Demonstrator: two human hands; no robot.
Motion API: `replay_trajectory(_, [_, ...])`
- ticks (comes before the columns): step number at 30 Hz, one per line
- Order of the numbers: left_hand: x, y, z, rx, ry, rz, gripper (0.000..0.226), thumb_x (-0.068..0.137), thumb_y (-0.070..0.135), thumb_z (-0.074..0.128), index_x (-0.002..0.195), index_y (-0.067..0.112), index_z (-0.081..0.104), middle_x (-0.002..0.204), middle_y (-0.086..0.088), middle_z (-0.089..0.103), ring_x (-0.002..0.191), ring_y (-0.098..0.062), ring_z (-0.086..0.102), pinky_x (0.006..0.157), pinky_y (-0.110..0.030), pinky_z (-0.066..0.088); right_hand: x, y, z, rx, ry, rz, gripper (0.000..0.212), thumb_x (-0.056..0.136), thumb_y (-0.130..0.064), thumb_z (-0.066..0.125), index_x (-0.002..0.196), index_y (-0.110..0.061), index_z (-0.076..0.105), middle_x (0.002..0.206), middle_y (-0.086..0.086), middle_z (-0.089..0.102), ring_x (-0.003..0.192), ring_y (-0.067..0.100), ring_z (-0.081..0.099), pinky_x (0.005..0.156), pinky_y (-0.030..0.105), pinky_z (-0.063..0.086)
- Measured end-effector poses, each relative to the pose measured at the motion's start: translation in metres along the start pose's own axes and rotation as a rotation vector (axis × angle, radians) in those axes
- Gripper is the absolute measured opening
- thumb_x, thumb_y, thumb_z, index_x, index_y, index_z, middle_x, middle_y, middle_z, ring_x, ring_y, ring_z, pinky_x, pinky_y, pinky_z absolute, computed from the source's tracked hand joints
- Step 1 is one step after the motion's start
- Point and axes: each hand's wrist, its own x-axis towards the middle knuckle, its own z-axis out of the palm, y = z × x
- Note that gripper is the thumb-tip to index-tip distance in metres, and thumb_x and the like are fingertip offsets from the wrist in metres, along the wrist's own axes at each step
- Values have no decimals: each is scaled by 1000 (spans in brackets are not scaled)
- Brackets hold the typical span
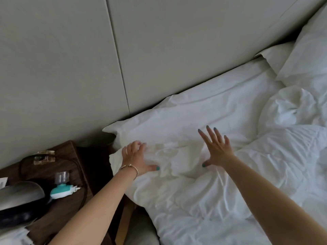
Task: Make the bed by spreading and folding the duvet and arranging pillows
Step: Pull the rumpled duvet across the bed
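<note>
A white pillow (pixel 203 110) lies flat along the grey padded headboard (pixel 159 41). My left hand (pixel 137 157) rests on its near left corner, fingers apart and pressing the fabric. My right hand (pixel 216 147) lies spread on the pillow's near edge, where the crumpled white duvet (pixel 265 174) meets it. Neither hand grips anything. Two more white pillows (pixel 307 55) lean at the far right against the headboard. A bunched fold of duvet (pixel 290 106) sits between them and my right hand.
A dark wooden nightstand (pixel 70 163) stands left of the bed. On it are a black lamp base (pixel 19 206), a teal and white plug device (pixel 62 190), a black cable and a small glass bottle (pixel 43 157). A narrow gap separates nightstand and mattress.
</note>
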Motion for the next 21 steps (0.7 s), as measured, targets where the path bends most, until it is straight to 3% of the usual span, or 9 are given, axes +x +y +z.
replay_trajectory(2, [4,-3,-4,27,-18,-7,99,55,80,65,136,29,37,149,1,16,141,-23,6,116,-45,3,11,11,-5,-60,-75,35,147,57,-70,77,139,-35,-40,157,-2,-29,147,26,-20,116,59,-1])
replay_trajectory(4, [2,-6,1,107,-76,14,95,58,78,65,133,24,41,151,1,15,143,-23,2,116,-47,-3,13,8,0,-19,-154,96,146,60,-69,75,140,-30,-40,163,-2,-6,150,23,-8,113,62,-7])
replay_trajectory(6, [-6,-9,10,131,-74,26,88,61,76,64,128,21,45,144,2,28,141,-21,15,116,-45,-2,5,-8,17,10,-190,139,133,67,-66,71,148,-28,-27,153,-1,32,145,21,23,113,60,-9])
replay_trajectory(8, [-16,-10,18,89,-49,16,78,66,74,62,120,20,45,127,2,49,126,-20,41,114,-39,14,-9,-19,30,-11,-165,133,103,76,-62,64,151,-32,0,137,-2,50,131,23,43,115,59,4])
replay_trajectory(10, [-27,-13,17,-8,-88,-11,66,75,67,62,114,19,39,111,-1,61,103,-24,57,96,-36,42,-23,-19,35,38,-105,116,64,85,-51,57,140,-35,28,127,-1,54,123,26,46,108,49,26])
replay_trajectory(12, [-37,-18,3,-140,-98,-61,53,81,56,64,107,20,34,105,-4,62,91,-27,62,74,-35,49,-29,-17,24,189,-11,138,44,87,-36,55,131,-34,46,117,0,55,118,26,47,97,42,34])
replay_trajectory(17, [-42,-61,-74,-422,157,-202,48,79,43,73,112,20,48,105,-3,63,100,-29,61,78,-33,46,21,-59,-91,458,443,-7,39,80,-9,56,113,-29,64,100,4,52,108,30,46,87,41,29])
replay_trajectory(19, [-30,-76,-94,-393,216,-239,45,78,46,72,111,22,53,109,-4,66,103,-30,61,79,-33,47,45,-75,-133,437,505,-63,41,81,-9,57,113,-33,64,101,0,48,110,29,43,90,42,28])
replay_trajectory(21, [-15,-81,-99,-318,285,-337,50,77,47,72,114,22,50,114,-6,63,105,-32,60,80,-36,47,61,-84,-143,370,485,-65,49,82,-15,62,124,-39,56,115,0,44,118,29,38,102,47,23])
